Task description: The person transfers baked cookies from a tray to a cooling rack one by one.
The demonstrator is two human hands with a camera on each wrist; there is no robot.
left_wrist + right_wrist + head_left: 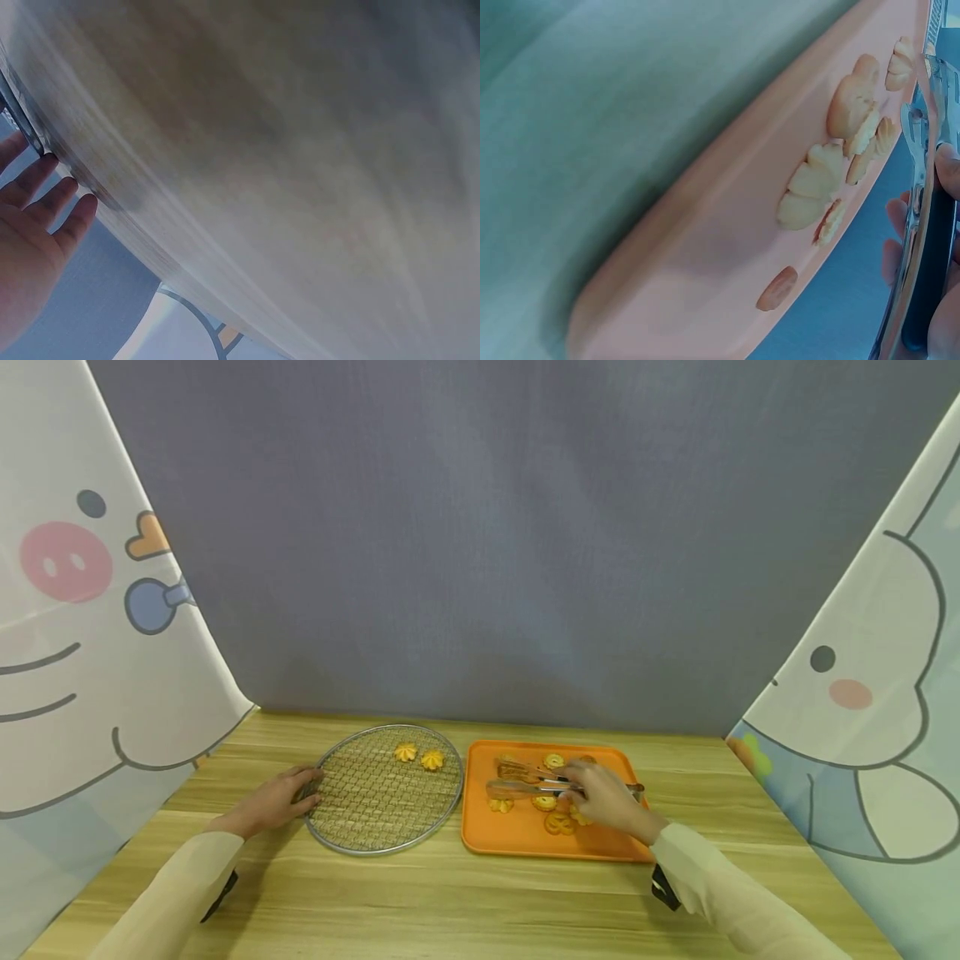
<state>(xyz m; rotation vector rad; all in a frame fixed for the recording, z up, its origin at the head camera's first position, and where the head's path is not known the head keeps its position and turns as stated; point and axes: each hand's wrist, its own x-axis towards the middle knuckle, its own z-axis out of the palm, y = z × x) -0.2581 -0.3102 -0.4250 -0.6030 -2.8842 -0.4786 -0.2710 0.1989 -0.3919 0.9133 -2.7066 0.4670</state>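
A round wire rack (382,793) lies on the wooden table with two yellow cookies (418,756) near its far edge. My left hand (281,800) rests with straight fingers against the rack's left rim (30,135). To the right sits an orange tray (525,835) holding several cookies (832,165). My right hand (607,797) grips metal tongs (521,781) over the tray, their arms pointing left. The tongs (919,225) run along the right edge of the right wrist view.
A grey backdrop stands behind the table. Cartoon-printed curtains hang at the left (82,635) and right (877,693). Bare wooden tabletop (450,902) stretches in front of rack and tray.
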